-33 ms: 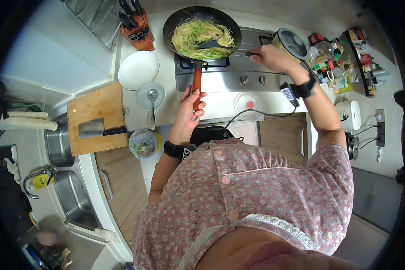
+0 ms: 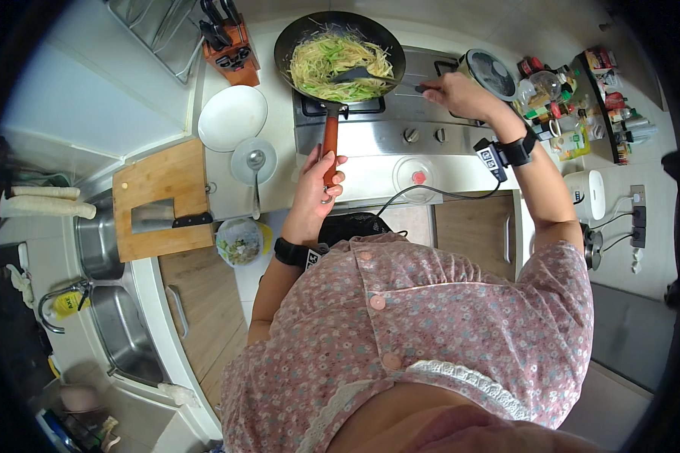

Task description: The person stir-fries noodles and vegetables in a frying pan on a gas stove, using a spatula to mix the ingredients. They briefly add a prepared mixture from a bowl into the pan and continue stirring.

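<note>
A dark wok [image 2: 391,47] with an orange-brown handle sits over the left burner. Thin pale strands mixed with green shreds [image 2: 332,54] lie inside it. My left hand [image 2: 314,177] is wrapped round the wok's handle from below. My right hand [image 2: 463,98] is closed on the end of a black spatula [image 2: 355,75], whose blade rests among the strands at the wok's right side. Part of the spatula's grip is hidden by my fingers.
Left of the wok are a white plate [image 2: 233,121], a bowl with a ladle [image 2: 256,162] and a knife block [image 2: 234,53]. A cleaver [image 2: 155,217] lies on a cutting board [image 2: 132,245] by the sink. Right stand a lidded pot [image 2: 491,73] and bottles [image 2: 540,87].
My right hand and the spatula have shifted very slightly, the blade a little upward and to the right. My left hand keeps its hold on the wok handle.
</note>
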Demonstrator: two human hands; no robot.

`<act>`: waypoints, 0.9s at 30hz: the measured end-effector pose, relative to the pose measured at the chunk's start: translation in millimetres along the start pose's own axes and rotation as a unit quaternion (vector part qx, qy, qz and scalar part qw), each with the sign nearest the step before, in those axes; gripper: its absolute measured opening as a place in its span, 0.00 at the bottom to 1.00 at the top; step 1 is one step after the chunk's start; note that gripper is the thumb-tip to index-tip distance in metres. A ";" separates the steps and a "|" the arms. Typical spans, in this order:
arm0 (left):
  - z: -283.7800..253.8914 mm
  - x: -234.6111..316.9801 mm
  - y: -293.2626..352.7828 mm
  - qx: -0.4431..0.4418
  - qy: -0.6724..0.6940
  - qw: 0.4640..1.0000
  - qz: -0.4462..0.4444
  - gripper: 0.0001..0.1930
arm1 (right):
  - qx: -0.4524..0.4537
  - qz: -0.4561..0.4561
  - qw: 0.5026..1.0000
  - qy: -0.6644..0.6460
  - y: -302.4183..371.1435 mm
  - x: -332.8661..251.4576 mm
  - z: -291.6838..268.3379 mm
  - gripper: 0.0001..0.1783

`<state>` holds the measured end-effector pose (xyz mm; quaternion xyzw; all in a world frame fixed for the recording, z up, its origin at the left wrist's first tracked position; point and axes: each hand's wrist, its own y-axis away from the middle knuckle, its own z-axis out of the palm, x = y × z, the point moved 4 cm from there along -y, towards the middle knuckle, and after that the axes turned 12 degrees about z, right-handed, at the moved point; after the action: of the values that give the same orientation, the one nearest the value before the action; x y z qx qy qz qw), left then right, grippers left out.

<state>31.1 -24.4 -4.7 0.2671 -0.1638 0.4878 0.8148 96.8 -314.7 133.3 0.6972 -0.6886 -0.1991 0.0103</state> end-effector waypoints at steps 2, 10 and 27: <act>0.9 -0.8 1.2 -0.001 -0.008 1.000 0.002 0.16 | 0.028 0.036 0.999 0.025 -18.9 -5.1 -1.9 0.18; -0.5 -0.5 3.0 0.009 -0.008 1.000 0.000 0.17 | -0.007 0.015 0.998 0.053 -17.9 -20.5 -7.1 0.17; 3.2 -2.1 4.2 0.016 -0.014 1.000 0.007 0.20 | 0.042 -0.044 0.998 0.024 -34.1 -36.6 22.7 0.15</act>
<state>26.4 -26.2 -2.1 0.2855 -0.1688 0.4923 0.8047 123.8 -271.7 112.2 0.7310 -0.6649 -0.1534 -0.0116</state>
